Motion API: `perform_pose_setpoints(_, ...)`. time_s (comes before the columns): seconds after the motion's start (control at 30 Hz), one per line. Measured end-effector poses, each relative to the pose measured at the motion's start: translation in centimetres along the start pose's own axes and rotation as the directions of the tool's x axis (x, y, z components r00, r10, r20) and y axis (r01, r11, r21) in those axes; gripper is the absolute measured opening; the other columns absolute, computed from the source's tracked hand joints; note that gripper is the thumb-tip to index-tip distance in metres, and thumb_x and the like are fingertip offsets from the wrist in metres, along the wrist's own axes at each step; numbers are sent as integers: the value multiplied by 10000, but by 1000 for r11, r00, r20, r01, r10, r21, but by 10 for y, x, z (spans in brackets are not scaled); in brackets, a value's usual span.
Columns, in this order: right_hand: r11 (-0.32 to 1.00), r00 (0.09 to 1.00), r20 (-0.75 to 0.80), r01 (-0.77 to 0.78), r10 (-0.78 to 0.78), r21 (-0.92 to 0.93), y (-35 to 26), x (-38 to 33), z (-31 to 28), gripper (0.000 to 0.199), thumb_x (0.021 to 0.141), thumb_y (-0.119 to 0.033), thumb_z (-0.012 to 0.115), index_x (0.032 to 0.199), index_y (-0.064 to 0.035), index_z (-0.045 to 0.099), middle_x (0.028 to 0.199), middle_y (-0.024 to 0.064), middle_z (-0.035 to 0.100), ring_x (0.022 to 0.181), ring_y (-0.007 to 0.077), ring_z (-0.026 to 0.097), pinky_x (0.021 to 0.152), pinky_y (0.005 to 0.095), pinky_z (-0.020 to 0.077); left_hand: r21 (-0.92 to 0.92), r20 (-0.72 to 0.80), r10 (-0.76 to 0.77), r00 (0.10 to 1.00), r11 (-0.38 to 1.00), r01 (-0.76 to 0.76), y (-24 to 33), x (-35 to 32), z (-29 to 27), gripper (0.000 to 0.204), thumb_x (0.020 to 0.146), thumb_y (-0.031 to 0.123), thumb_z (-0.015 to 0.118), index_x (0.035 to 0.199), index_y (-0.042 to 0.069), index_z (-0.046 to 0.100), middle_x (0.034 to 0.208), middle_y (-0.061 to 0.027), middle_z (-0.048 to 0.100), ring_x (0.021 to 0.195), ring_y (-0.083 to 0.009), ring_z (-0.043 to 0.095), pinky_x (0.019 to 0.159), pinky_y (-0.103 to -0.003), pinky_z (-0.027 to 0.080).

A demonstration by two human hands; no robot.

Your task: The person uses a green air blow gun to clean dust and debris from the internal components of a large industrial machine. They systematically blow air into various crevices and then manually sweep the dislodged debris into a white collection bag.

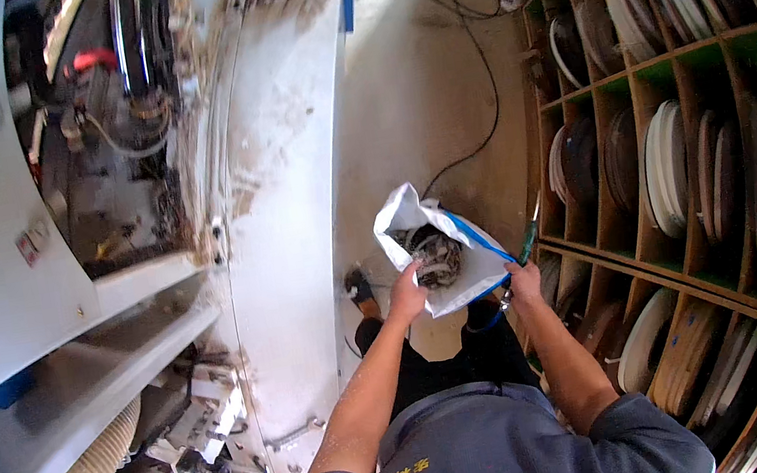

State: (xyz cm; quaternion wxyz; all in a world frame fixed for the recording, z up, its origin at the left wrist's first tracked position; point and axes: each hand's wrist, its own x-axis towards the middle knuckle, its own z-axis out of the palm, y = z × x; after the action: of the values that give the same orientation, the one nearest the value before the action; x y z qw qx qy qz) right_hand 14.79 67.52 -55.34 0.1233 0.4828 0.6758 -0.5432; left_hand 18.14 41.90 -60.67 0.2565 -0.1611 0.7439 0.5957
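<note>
Beyond the white bag (478,270), you could reach forward over bare floor (391,126), though a dark hose (494,84) crosses it. The shelving rack (695,293) stands close outside your right hand (525,283), limiting sideways movement; the long white machine panel (279,173) bounds your left.

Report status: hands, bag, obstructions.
Left hand gripping white bag. Right hand holding bag's edge, green-handled tool. Bag open, grey debris inside. Dark hose on floor beyond.
</note>
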Motion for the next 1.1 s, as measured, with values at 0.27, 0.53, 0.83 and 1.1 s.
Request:
perform_pose_setpoints(0.27,974,941,325,21,-95,224,-218,26,-49,159,822,-104,600,871,45,573,755,79,579,654,204,539,595,363,427,45,-277,240,930,970,-237,214,70,-34,646,698,-101,502,1334,8,471,1178,-130,601,1042,-219,580,902,-291,451)
perform_pose_setpoints(0.53,851,681,530,290,-505,439,-450,-14,-60,279,827,-75,565,1084,34,564,770,40,576,608,138,515,572,275,427,-27,-430,318,845,931,-364,488,78,-87,632,697,-111,488,1314,25,502,1159,-149,599,973,-198,603,832,-273,485)
perform_pose_setpoints(0.83,546,454,564,838,-689,-8,-488,39,-88,302,889,-309,605,953,-17,561,729,66,549,653,161,519,594,327,423,15,-462,238,854,965,-260,500,108,-137,813,876,285,610,1483,135,89,1476,-210,263,1172,-298,523,970,-456,405)
perform_pose_setpoints(1.1,459,822,484,321,298,-828,-157,217,-184,610,934,-511,450,1250,8,506,1219,196,534,1036,302,533,790,417,447,484,-222,0,975,868,110,51,-97,-20,393,889,243,544,1194,-4,540,1178,-203,582,1079,-309,572,927,-390,449)
